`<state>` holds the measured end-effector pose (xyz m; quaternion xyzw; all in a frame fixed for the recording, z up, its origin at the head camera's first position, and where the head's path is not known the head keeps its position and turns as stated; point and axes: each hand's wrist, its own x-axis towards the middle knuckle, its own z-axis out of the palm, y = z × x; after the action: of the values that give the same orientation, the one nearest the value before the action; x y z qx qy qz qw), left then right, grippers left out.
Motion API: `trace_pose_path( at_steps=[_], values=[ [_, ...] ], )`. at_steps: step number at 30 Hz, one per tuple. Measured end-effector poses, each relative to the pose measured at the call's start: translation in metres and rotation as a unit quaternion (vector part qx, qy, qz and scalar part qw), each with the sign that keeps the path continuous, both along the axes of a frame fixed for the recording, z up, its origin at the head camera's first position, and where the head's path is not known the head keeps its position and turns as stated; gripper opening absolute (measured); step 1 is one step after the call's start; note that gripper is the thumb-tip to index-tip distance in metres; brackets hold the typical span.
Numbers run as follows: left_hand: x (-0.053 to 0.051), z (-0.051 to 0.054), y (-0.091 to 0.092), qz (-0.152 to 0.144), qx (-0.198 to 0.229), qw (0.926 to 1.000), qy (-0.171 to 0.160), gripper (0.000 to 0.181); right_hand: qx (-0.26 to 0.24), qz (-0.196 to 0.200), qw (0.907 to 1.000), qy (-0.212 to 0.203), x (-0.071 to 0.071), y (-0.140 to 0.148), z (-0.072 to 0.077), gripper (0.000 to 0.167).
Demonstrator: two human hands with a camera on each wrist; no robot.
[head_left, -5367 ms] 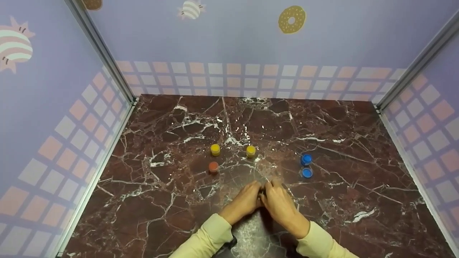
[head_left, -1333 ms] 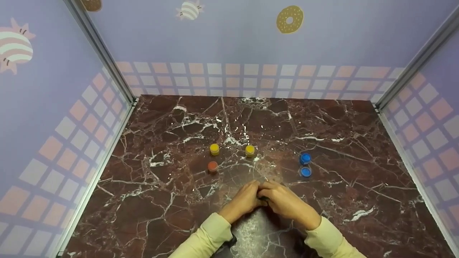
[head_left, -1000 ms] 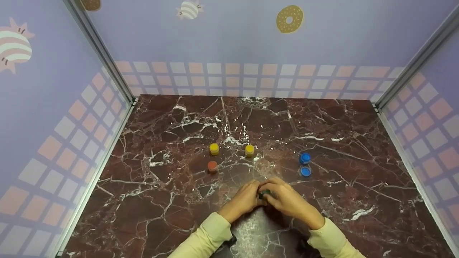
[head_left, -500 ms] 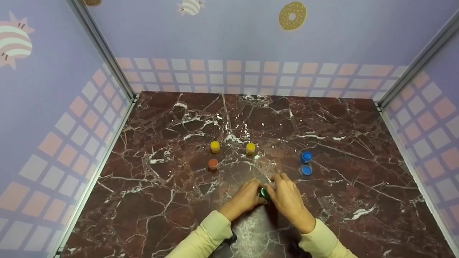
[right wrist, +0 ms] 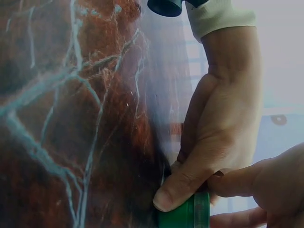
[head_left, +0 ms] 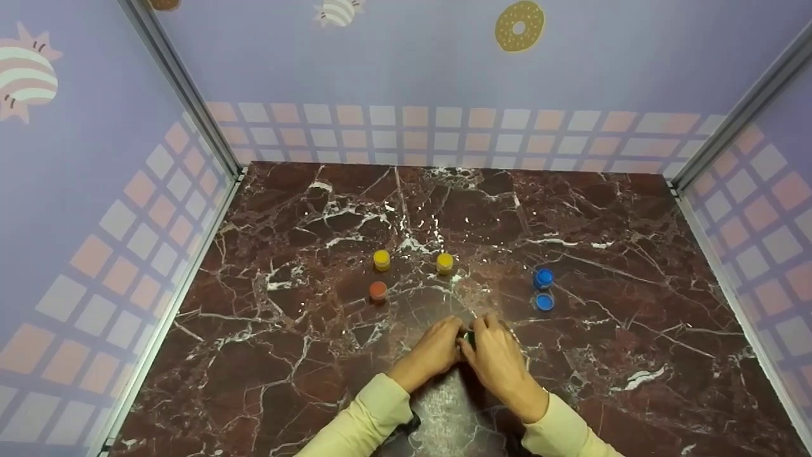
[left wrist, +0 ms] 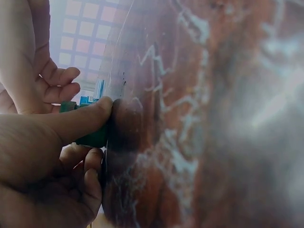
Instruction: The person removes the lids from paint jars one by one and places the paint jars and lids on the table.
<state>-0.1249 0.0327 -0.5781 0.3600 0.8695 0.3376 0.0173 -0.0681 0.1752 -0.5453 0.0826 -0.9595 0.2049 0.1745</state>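
Both hands meet over a small green jar [head_left: 468, 336], mostly covered by fingers in the head view. My left hand [head_left: 431, 350] grips its body; in the left wrist view the thumb of this left hand [left wrist: 52, 142] presses along the green jar [left wrist: 93, 137]. In the right wrist view that left hand [right wrist: 218, 118] has its thumb on the green jar [right wrist: 183, 213]. My right hand [head_left: 501, 358] pinches the jar's lid end from the right; its fingers show beside the ridged rim of the lid [right wrist: 202, 209] in the right wrist view.
On the marbled table [head_left: 285, 355] stand two yellow-topped jars [head_left: 381, 260] [head_left: 445, 263], an orange-topped jar [head_left: 378, 291] and, to the right, a blue jar [head_left: 543, 278] with a round blue piece [head_left: 545, 302] in front. Patterned walls [head_left: 380, 70] enclose the back and sides.
My right hand has turned and moved slightly left, and its fingers now cover most of the green top that showed half a second ago. My left hand keeps its grip in the same place.
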Motion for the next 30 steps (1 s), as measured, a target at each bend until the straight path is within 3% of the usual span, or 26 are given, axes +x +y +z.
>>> trace_pose_path(
  at_steps=[8, 17, 23, 30],
  values=[
    [-0.001, 0.0, 0.001, 0.01, -0.002, 0.9999, -0.014, 0.027, 0.003, 0.032, 0.9995, 0.003, 0.0, 0.002, 0.0, 0.026],
    [-0.002, 0.002, 0.002, 0.016, -0.011, 0.9992, -0.034, 0.03, -0.007, 0.084, 0.9961, -0.023, -0.005, 0.007, 0.006, 0.021],
    [0.0, 0.004, 0.003, 0.024, -0.038, 0.9981, -0.043, 0.032, -0.009, 0.136, 0.9901, -0.035, -0.009, 0.014, 0.007, 0.022],
    [-0.001, 0.004, 0.003, 0.033, -0.039, 0.9969, -0.059, 0.035, 0.006, 0.208, 0.9781, -0.01, -0.014, 0.022, 0.005, 0.03]
  ],
)
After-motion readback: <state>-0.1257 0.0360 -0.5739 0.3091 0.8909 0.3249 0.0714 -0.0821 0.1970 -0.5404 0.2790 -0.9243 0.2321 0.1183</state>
